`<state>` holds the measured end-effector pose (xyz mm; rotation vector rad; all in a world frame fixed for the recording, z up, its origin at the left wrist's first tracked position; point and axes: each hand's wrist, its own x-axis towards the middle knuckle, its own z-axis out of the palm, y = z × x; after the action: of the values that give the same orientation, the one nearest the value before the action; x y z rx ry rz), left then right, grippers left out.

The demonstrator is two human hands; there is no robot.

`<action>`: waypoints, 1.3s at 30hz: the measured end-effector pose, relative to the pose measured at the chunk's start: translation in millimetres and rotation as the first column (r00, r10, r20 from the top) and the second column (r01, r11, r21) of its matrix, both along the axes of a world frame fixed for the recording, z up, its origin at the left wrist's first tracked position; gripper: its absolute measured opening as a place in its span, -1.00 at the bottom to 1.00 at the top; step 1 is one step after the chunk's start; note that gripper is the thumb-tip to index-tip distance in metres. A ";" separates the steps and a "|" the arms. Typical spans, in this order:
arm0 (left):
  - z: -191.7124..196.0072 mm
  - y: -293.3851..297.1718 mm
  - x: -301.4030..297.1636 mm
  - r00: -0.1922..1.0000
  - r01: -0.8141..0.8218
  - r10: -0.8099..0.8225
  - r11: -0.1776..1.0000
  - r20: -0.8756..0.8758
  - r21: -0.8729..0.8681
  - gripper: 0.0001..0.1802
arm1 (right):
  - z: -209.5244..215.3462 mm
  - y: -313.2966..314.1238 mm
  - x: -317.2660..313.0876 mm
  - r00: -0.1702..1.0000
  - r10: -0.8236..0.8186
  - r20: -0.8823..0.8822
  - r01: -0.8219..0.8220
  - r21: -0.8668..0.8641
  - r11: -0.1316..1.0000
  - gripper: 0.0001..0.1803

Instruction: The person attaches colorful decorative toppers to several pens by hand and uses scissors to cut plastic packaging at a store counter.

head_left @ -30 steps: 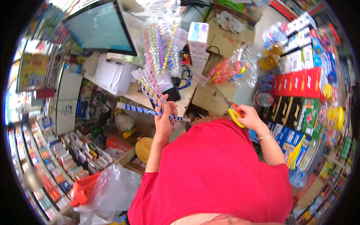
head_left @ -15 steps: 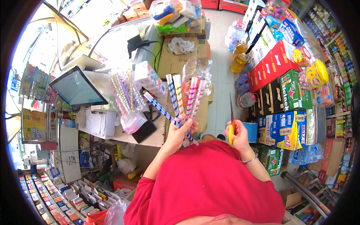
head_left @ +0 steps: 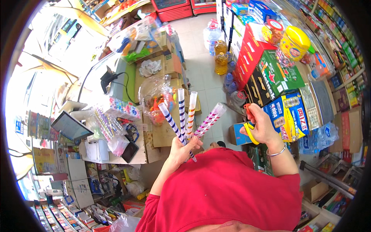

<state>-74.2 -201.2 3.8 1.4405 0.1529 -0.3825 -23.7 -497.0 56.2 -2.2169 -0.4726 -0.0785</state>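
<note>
Scissors (head_left: 249,123) gripped shut in right hand (head_left: 262,127), left hand (head_left: 184,149) fisted round striped tubes (head_left: 189,118) above desk (head_left: 164,131) edge; likely trimming step, next needs blades opened at tube ends.

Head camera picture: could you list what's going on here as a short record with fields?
Place: a shop crowded with stacked boxes and packed shelves
Left hand: grips a fan of striped tubes, blue, orange and purple, pointing upward
Right hand: holds scissors with yellow and red handles
Wrist: a thin bracelet on the right arm
Clothing: red shirt
Nearby: counter with a screen at the left
</note>
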 end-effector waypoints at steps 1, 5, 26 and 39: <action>2.6 -8.0 0.3 1.000 0.017 -0.017 1.000 -0.017 0.023 -0.75 | 6.9 -8.5 0.2 0.999 0.010 0.036 -0.009 -0.010 1.000 -0.33; 13.2 -40.1 0.5 0.999 0.038 -0.037 0.998 -0.034 0.047 -0.75 | 19.4 -39.1 -1.7 0.995 0.016 0.094 -0.004 -0.127 0.992 -0.32; 27.9 -73.9 34.8 0.965 0.260 -0.254 0.957 -0.059 0.132 -0.73 | 10.7 -82.3 -15.2 0.990 -0.072 0.124 0.081 -0.072 0.994 -0.38; 30.3 -75.9 39.2 0.964 0.264 -0.256 0.949 -0.067 0.172 -0.75 | 11.7 -84.9 -17.9 0.980 -0.091 0.179 0.116 -0.137 0.984 -0.40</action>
<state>-34.9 -277.1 34.1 1.6370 0.0326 -0.6302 -41.5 -581.9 67.9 -2.3905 -0.4689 -0.3013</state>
